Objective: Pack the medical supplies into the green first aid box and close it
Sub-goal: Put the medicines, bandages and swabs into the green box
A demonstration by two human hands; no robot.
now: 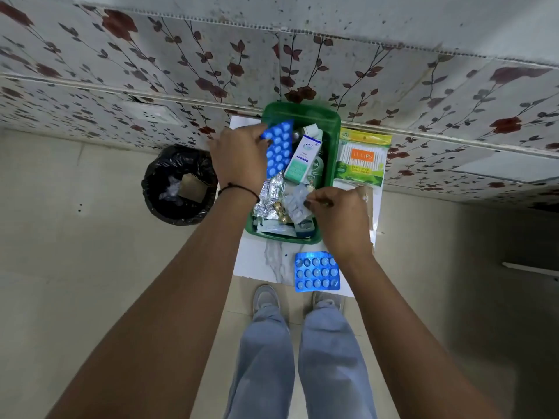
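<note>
The green first aid box (331,128) stands open on a small white table (257,261), filled with a white and teal carton (302,160), silver foil strips (269,195) and other packs. My left hand (239,155) holds a blue tablet strip (279,148) tilted over the box's left side. My right hand (338,219) pinches a clear blister strip (295,204) over the box's near end. A second blue tablet strip (317,272) lies flat on the table in front of the box. A pack of cotton swabs (361,158) lies to the right of the box.
A black-lined waste bin (180,184) stands on the floor left of the table. A flower-patterned wall (151,71) rises behind the table. My legs and shoes (266,297) are just below the table's near edge.
</note>
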